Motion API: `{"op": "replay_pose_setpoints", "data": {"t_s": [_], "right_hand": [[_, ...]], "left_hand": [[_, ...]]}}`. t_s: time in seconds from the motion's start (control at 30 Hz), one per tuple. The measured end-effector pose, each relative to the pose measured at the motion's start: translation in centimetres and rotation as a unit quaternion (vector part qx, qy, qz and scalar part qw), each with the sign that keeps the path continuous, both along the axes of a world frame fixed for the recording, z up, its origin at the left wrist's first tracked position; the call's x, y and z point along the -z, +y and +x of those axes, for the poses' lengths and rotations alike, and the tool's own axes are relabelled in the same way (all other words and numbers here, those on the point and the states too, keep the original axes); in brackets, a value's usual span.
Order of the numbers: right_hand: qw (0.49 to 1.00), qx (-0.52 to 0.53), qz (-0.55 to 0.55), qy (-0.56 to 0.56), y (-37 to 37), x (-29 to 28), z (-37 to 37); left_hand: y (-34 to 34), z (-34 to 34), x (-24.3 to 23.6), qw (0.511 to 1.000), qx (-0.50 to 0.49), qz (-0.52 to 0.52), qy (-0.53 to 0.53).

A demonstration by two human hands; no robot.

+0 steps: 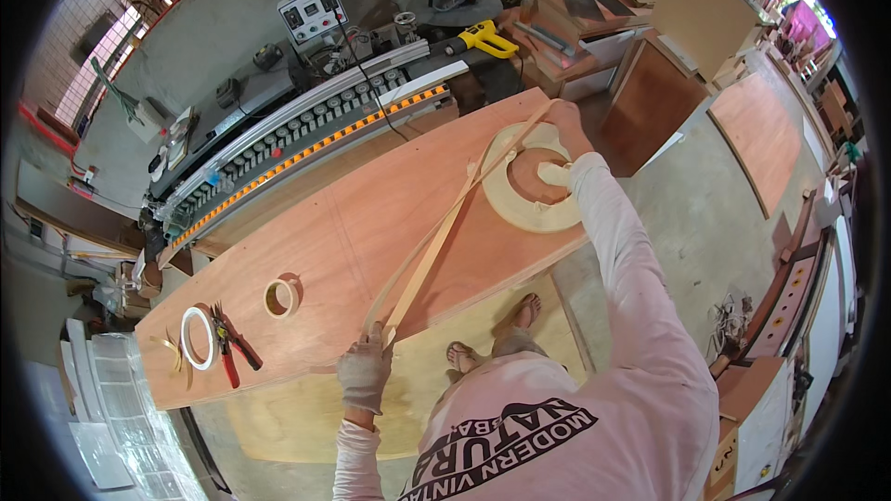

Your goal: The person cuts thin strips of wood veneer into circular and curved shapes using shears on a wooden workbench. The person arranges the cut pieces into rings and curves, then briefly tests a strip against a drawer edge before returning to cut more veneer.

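Observation:
A long reddish plywood panel [353, 223] lies across the work area. On its right end rests a big flat roll of pale edge banding [520, 209]. A strip of the banding [436, 241] runs from the roll down to my left hand [364, 369], gloved in grey, which pinches the strip's looped end at the panel's near edge. My right hand [566, 125] reaches over the roll's far side and holds the strip near the panel's far corner.
On the panel's left end lie a tape roll [281, 298], a white ring [197, 338] and red-handled pliers [227, 345]. An edge-banding machine [306, 144] runs behind the panel. More boards [756, 134] and cabinets [650, 102] stand to the right. My sandalled feet [492, 339] stand on a plywood sheet.

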State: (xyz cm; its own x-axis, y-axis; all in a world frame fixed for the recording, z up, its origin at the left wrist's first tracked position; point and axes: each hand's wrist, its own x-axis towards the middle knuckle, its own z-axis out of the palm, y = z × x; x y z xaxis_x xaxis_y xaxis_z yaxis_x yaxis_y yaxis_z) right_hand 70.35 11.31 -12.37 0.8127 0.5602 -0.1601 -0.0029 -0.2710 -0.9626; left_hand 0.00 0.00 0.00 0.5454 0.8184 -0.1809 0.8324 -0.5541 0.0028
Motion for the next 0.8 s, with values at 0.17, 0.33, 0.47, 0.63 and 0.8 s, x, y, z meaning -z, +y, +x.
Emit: {"op": "replay_pose_setpoints", "data": {"t_s": [0.17,0.33,0.47,0.63,0.8], "right_hand": [[0.89,-0.012,0.377,0.257,-6.2,-5.5,3.2],[0.774,0.164,0.448,0.416,-15.8,-14.6,-0.1],[0.879,0.004,0.375,0.293,-25.3,-18.5,-2.2],[0.832,0.239,0.42,0.274,-27.7,-24.9,1.9],[0.91,-0.025,0.41,0.053,-21.4,-35.9,-9.6]], "left_hand": [[-0.4,0.0,1.4,1.0,-0.002,0.006,-0.026],[-1.6,-1.6,3.2,0.998,0.036,-0.001,-0.057],[-1.9,-2.6,3.9,0.992,0.061,0.02,-0.111],[-3.1,-3.7,4.6,0.993,0.075,-0.018,-0.091],[-6.5,-3.2,4.1,0.962,0.002,-0.135,-0.237]]}}
